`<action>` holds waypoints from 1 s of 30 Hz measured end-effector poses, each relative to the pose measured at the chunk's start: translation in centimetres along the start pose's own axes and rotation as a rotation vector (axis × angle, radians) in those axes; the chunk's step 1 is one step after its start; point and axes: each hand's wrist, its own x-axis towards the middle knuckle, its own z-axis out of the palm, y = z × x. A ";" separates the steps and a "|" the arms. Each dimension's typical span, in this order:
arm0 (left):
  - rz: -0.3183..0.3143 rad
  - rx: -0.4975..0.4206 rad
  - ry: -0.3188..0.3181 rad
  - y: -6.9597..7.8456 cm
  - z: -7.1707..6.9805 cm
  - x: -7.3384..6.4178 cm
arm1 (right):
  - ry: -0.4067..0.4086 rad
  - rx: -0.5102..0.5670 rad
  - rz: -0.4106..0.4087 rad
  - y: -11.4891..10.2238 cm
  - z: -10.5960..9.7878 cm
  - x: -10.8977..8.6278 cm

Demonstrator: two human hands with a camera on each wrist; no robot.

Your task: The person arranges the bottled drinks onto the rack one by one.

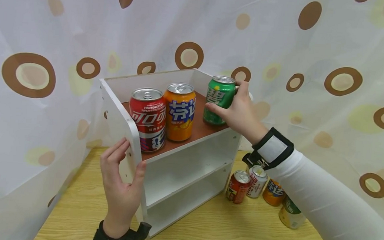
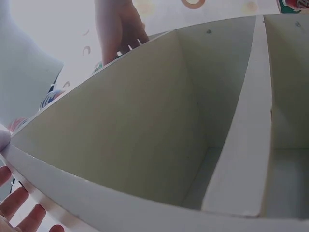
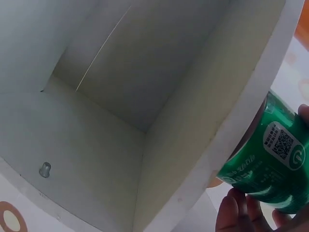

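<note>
A green Sprite can [image 1: 219, 96] stands upright on the brown top of a white shelf unit [image 1: 190, 149], near its right end. My right hand [image 1: 242, 110] grips it from the right, thumb across the front; the right wrist view shows the can's lower side [image 3: 275, 154] over the shelf edge with fingers around it. My left hand [image 1: 124, 182] holds the unit's left side panel, fingers on the outer face and thumb at the front edge. A red cola can [image 1: 148, 120] and an orange Fanta can [image 1: 179, 113] stand side by side on the left of the top.
On the wooden table [image 1: 237, 231] to the right of the unit stand several more cans, among them a red one [image 1: 238, 187], a white one [image 1: 257, 182] and an orange one [image 1: 274, 192]. My right sleeve partly covers a green-and-cream can [image 1: 291, 216]. A patterned curtain [image 1: 218, 25] hangs behind.
</note>
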 end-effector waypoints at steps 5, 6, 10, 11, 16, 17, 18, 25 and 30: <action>0.002 -0.004 -0.002 0.0 0.1 0.0 | -0.040 0.014 -0.014 0.4 -0.6 0.0; 0.002 -0.004 -0.003 0.0 0.1 0.0 | -0.051 0.013 -0.018 0.5 -0.7 0.0; 0.004 -0.005 -0.005 0.1 0.1 0.1 | -0.093 0.011 -0.024 0.8 -1.3 -0.1; 0.004 -0.004 -0.005 0.1 0.1 0.1 | -0.101 0.010 -0.023 0.9 -1.5 -0.1; 0.011 0.000 -0.004 0.1 0.0 0.2 | -0.131 0.034 -0.012 1.1 -1.9 -0.2; 0.011 -0.001 -0.002 0.1 0.0 0.2 | -0.132 0.035 -0.012 1.2 -1.9 -0.2; 0.012 -0.001 -0.001 0.1 0.0 0.2 | -0.136 0.040 -0.012 1.2 -1.9 -0.2; 0.010 -0.004 0.006 0.1 0.0 0.1 | -0.153 0.075 -0.033 1.6 -1.9 -0.3; 0.006 -0.001 0.005 0.1 0.0 0.1 | -0.179 0.116 -0.067 1.9 -1.9 -0.3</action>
